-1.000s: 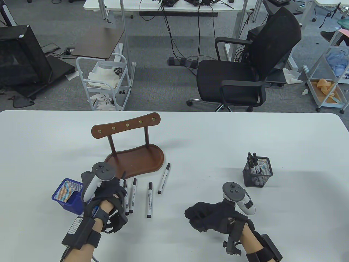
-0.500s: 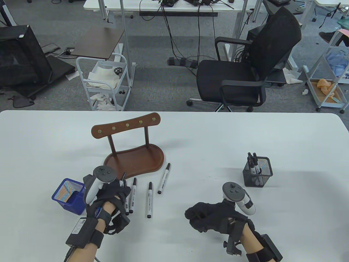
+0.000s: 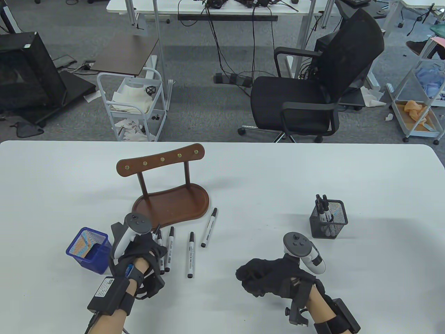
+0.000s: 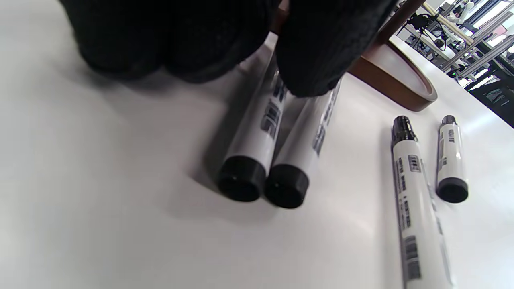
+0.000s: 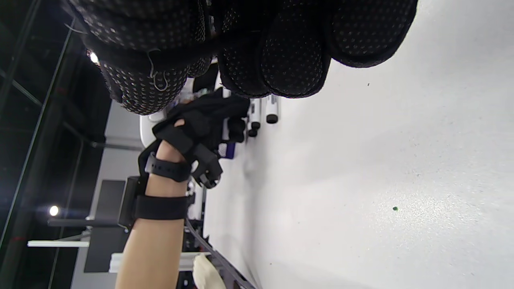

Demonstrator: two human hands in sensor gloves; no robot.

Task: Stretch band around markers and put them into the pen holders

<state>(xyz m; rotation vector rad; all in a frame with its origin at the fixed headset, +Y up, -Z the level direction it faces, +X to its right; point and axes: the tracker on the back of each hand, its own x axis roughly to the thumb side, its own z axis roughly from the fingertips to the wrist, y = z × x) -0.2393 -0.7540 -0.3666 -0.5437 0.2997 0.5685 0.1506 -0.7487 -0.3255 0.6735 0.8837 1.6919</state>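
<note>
Two markers side by side on white table, long axes toward wooden stand, black ends toward the person. Left hand fingertips upon them, grip unclear. Right hand curled, contents hidden.

Free room and obstacles on the table

Loose markers crowd the strip between the wooden stand and the left hand, with the blue holder just beside it; open surface lies from there across to the right hand, and the mesh holder blocks the right side.
</note>
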